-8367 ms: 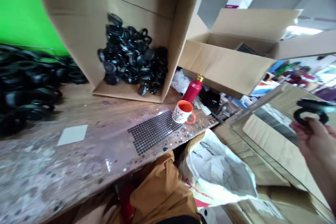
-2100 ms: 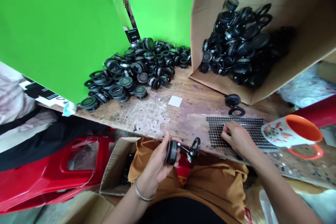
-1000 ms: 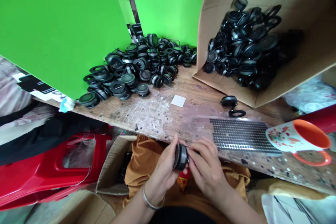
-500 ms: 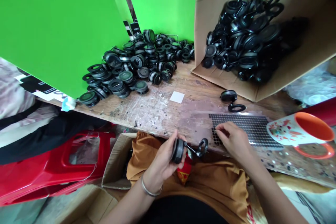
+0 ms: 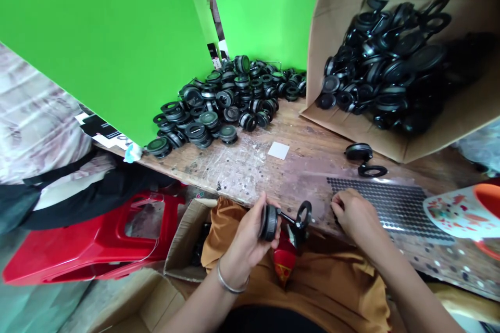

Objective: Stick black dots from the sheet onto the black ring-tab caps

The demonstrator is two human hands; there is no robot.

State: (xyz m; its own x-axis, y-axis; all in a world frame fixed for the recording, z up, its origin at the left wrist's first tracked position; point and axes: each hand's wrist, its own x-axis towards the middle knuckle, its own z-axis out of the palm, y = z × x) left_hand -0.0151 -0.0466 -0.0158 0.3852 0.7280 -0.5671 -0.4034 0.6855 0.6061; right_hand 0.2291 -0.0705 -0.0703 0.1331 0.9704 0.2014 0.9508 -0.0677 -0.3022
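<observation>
My left hand (image 5: 250, 234) is wrapped round the thick ribbed base of a black folding ring holder (image 5: 269, 222), held just off the table's front edge. Its hinged arm sticks out to the right and ends in a flat ring. My right hand (image 5: 353, 213) is closed, thumb and fingertips together, at the left end of a sheet of small black round stickers (image 5: 394, 203). Whatever those fingertips may hold is too small to make out. Behind the sheet lies another black ring holder (image 5: 358, 152), unfolded.
Many similar holders are heaped (image 5: 211, 109) against the green panel (image 5: 97, 21). More fill a tipped cardboard box (image 5: 318, 36). A white square card (image 5: 278, 150) lies mid-table, an orange-white mug (image 5: 449, 213) at right. Below left are a red stool (image 5: 97, 234) and an open carton (image 5: 175, 250).
My view has shifted left, so the scene sits further right. My right hand is still at the sticker sheet's left end, its fingers more curled. The left hand keeps its grip on the holder.
</observation>
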